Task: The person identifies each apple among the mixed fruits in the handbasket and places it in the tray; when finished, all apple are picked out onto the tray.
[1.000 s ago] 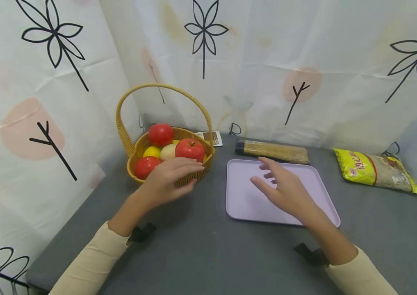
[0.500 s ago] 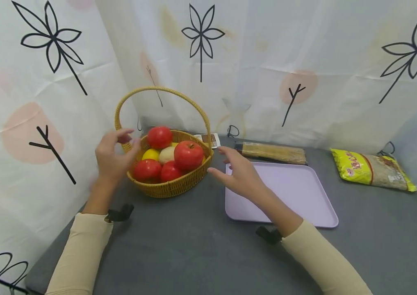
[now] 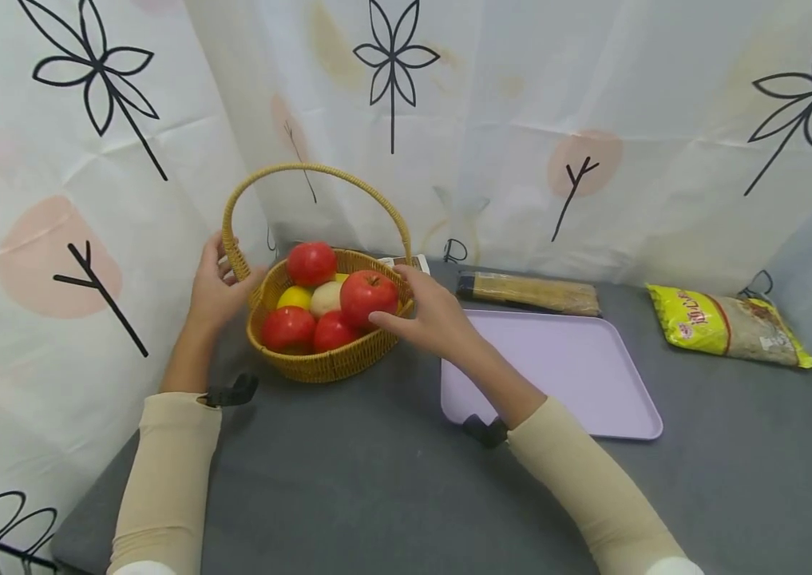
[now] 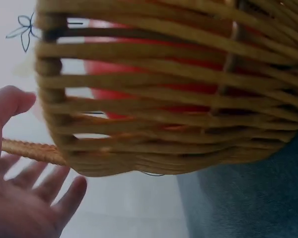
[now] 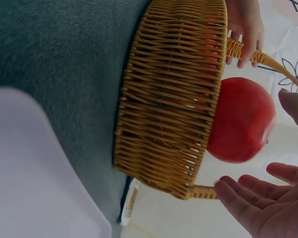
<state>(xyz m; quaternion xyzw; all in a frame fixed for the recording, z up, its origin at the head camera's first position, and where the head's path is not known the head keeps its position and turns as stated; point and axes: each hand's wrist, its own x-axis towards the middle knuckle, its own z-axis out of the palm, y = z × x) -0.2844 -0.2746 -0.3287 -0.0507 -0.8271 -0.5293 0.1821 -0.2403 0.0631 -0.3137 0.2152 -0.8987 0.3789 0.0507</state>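
A yellow-brown wicker basket (image 3: pixel 326 369) with a tall arched handle (image 3: pixel 319 168) stands at the back left of the table. It holds several red fruits, among them a large red apple (image 3: pixel 362 294), plus a yellow fruit (image 3: pixel 295 298) and a pale round one (image 3: pixel 326 299). My left hand (image 3: pixel 215 295) is at the handle's left base; in the left wrist view its fingers (image 4: pixel 52 186) spread behind the handle, thumb apart. On the other side, my right hand (image 3: pixel 436 315) has its fingers by the handle's right base and its thumb near the apple, fingers extended in the right wrist view.
Right of the basket lies a lilac tray (image 3: pixel 624 391), partly under my right forearm. Behind it is a long pack of dry noodles (image 3: pixel 531 293). A yellow plastic bag of food (image 3: pixel 729 327) lies at the far right. A patterned white curtain (image 3: pixel 492 96) borders the table.
My left hand has gone from in front of the basket to the handle's left base. My right hand has moved left from over the tray to the basket's right side.
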